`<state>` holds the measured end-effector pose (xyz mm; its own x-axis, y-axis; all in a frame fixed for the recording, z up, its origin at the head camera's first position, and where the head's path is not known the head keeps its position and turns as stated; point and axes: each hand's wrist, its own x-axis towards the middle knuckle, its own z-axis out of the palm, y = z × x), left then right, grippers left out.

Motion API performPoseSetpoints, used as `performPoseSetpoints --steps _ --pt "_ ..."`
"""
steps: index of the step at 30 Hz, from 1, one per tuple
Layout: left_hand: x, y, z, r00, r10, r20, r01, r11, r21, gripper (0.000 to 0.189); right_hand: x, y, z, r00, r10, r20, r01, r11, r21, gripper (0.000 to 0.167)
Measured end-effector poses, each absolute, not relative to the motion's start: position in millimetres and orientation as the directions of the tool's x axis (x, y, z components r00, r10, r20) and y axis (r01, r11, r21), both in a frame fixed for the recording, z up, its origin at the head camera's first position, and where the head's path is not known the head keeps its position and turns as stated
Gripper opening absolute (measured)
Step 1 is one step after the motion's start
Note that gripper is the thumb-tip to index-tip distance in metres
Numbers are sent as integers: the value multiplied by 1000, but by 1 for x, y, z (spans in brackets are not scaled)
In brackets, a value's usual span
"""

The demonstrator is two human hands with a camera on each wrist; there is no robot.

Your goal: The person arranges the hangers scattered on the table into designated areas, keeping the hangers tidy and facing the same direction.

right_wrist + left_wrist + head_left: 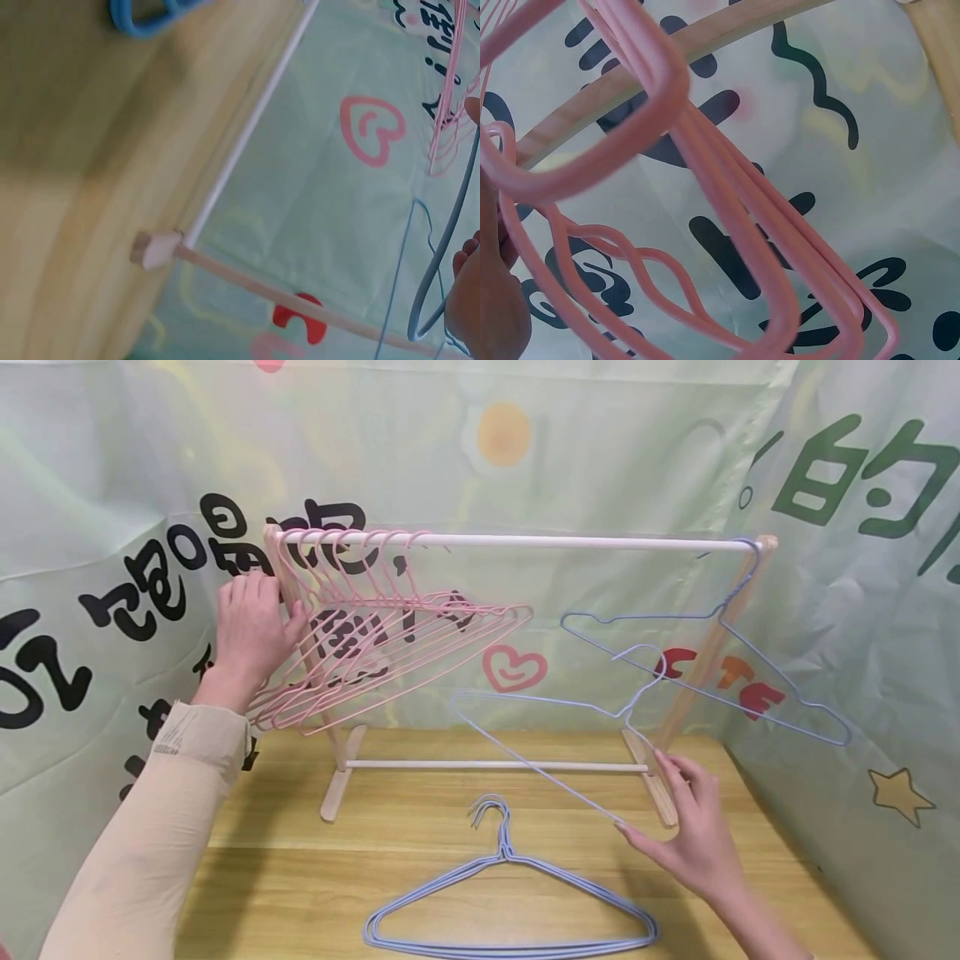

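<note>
My left hand (pixel 255 627) grips the wooden left post (pixel 335 747) of a hanging rack, thumb towards the pink hangers. Several pink wire hangers (pixel 420 603) hang bunched at the left of the white top rod (pixel 585 541); in the left wrist view, pink hangers (pixel 742 225) cross close before the camera. Between thumb and fingers, my right hand (pixel 697 835) holds a blue wire hanger (pixel 630 702) by one end, its hook up and below the rod. The right wrist view shows that hand (pixel 466 300) at the right edge.
Another blue hanger (pixel 738 587) hangs at the rod's right end. On the wooden table (pixel 262 860), a stack of blue hangers (pixel 504 853) lies in front of the rack. A lower white bar (pixel 495 765) joins the rack's feet. Printed cloth (pixel 615 460) stands behind and at both sides.
</note>
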<state>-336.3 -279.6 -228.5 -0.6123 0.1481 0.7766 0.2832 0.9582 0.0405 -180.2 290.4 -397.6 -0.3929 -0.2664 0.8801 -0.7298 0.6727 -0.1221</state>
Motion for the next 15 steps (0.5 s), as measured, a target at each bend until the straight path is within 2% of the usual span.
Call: performPoseSetpoints --steps 12,15 --pt "-336 -279 -228 -602 153 784 285 958 32 29 -192 311 -353 -309 -260 915 -678 735 -20 99" --pt "-335 -279 -228 -606 154 780 282 959 30 29 -192 315 -339 -314 -275 909 -662 749 -3 99"
